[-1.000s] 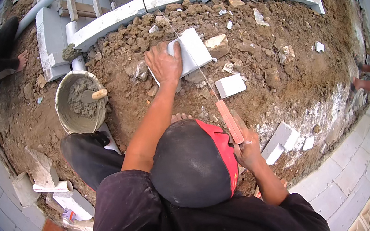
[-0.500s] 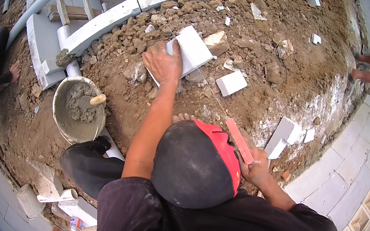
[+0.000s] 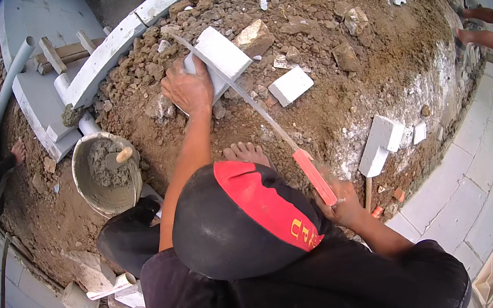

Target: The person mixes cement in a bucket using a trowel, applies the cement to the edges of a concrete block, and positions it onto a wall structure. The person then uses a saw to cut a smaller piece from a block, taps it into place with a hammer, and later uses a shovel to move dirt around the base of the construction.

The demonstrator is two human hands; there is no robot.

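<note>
Your right hand (image 3: pixel 341 202) and the saw (image 3: pixel 274 125) it carries sit farther back from the white block (image 3: pixel 224 50) than they did a second ago; your view has also swung round, so the rest of the ground looks turned.

Your right grip is wrapped round the saw's red-orange handle (image 3: pixel 315 177), on the near right side of the block. Your left hand (image 3: pixel 188 86) bears down on the block's left end, thumb toward the blade; you cannot tell from here whether those fingers close under its edge.

The block lies on the soil with the blade slanting right across it and the tip reaching past its far side. Judging by that, your cut is lined up and probably under way, but its depth is hidden. You have no clear gap showing between the two sides, so the parting seems unfinished.

Just right of the block and nearer you lies a smaller white piece (image 3: pixel 291 86), with nothing holding it. Left of the block and nearer you stands the bucket (image 3: pixel 97 190) of grey mix (image 3: pixel 100 168), a trowel (image 3: pixel 125 154) resting in it; you have neither hand on them.
</note>
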